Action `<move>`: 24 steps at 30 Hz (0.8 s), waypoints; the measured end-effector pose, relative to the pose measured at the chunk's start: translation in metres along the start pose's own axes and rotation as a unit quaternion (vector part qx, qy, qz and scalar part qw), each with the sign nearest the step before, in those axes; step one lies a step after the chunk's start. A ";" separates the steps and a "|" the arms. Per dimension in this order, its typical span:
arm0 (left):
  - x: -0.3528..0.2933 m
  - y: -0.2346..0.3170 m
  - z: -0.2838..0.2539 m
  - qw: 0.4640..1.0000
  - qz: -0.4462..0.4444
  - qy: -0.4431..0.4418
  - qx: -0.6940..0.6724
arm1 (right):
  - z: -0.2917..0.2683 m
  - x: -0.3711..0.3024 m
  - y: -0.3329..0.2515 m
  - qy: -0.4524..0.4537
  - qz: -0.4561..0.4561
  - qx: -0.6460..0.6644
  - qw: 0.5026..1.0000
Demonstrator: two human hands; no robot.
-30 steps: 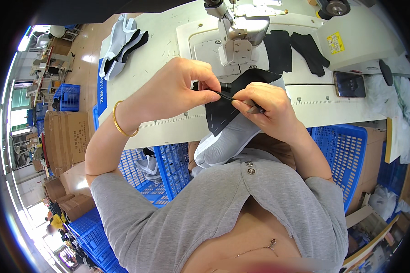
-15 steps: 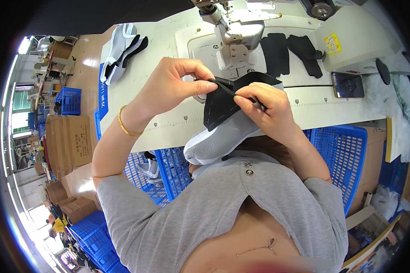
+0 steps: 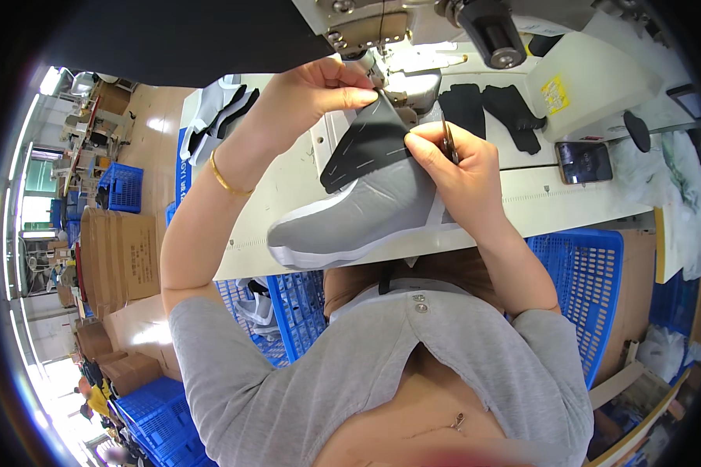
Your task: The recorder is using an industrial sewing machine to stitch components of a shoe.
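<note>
A grey shoe upper (image 3: 358, 218) with a white lower edge hangs over the front edge of the sewing table. Joined to it is a black fabric piece (image 3: 366, 140) marked with white dashed lines. My left hand (image 3: 308, 105) pinches the top corner of this piece, close by the sewing machine (image 3: 419, 87). Between thumb and fingers, my right hand (image 3: 463, 167) grips the piece's right edge. A slim dark pointed tool (image 3: 448, 140) is also tucked in that hand; its lower part is hidden by the fingers.
Black fabric pieces (image 3: 510, 117) lie right of the machine, near a phone (image 3: 584, 163). Grey and black pieces (image 3: 214, 117) are stacked at the table's far left. Blue baskets (image 3: 576, 288) stand below the front edge, with cartons (image 3: 121, 253) on the left.
My left hand has moved up toward the machine, and the black piece is now stretched flat. More of the grey upper shows, farther left. The pointed tool now sticks up from my right hand.
</note>
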State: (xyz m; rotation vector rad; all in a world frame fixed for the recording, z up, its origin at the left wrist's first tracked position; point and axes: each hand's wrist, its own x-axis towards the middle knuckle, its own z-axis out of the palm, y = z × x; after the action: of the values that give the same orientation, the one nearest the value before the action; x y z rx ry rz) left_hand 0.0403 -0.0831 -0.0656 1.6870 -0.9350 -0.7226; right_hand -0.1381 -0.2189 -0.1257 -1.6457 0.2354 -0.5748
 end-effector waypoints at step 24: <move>0.019 -0.018 -0.004 0.997 -0.010 0.077 0.003 | 0.004 0.015 -0.001 0.026 -0.033 0.034 0.999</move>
State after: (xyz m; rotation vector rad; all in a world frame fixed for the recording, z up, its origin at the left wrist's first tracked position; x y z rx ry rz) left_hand 0.0575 -0.0943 -0.0823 1.7341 -0.8140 -0.5938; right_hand -0.1235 -0.2228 -0.1215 -1.5778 0.1990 -0.6698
